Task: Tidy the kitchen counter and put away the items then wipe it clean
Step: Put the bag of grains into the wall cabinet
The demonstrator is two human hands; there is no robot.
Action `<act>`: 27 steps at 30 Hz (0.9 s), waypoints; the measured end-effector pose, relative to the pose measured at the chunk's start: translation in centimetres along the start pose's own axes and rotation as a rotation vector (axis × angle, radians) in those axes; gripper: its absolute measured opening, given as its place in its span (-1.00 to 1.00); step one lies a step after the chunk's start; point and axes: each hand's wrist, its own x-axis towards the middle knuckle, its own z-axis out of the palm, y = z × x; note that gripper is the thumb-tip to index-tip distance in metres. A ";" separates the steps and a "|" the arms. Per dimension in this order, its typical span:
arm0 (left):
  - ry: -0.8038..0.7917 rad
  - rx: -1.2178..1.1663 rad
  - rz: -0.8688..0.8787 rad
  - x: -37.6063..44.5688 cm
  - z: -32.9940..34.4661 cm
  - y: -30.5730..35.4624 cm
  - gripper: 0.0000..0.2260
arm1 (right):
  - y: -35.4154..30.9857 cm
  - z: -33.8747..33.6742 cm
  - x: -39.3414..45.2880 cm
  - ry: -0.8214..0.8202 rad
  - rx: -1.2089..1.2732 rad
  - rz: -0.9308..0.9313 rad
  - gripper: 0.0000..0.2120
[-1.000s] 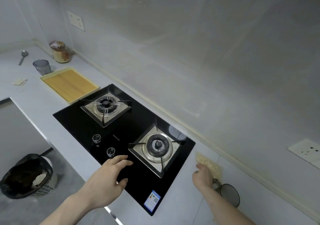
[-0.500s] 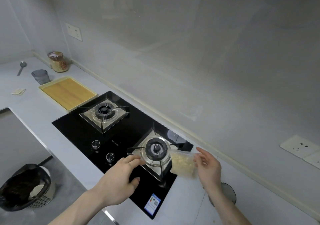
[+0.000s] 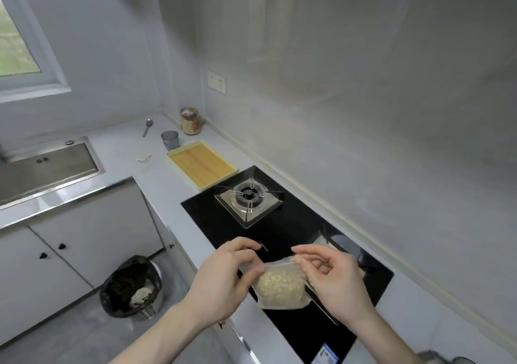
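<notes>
Over the black hob, two hands are gathering up a clear bag of pale grain: the tidying step is under way, the wiping not yet begun.

Going left to right: the bin (image 3: 131,286) is standing open on the floor, the left hand (image 3: 223,279) is pinching the bag's upper left corner, the bag (image 3: 279,284) is hanging in the air just above the hob (image 3: 293,232), and the right hand (image 3: 335,282) is pinching its upper right edge with fingers (image 3: 310,251) curled. It is looking soft, half-full and lumpy, apparently unsealed. Next, I judge, it is needing its mouth closed and a place off the tabletop (image 3: 156,179), kept level against spilling.
</notes>
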 end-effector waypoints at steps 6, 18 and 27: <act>0.180 -0.002 -0.070 -3.4 -8.1 -4.8 -0.91 | -4.0 8.9 2.6 -0.129 -0.089 -0.145 -0.80; 0.228 0.111 -0.232 -7.7 -21.2 -17.3 -0.90 | -11.6 25.1 6.9 -0.261 -0.132 -0.322 -0.90; 0.305 0.076 -0.324 -6.1 -25.4 -26.2 -0.91 | -11.9 31.7 13.8 -0.306 -0.121 -0.298 -0.80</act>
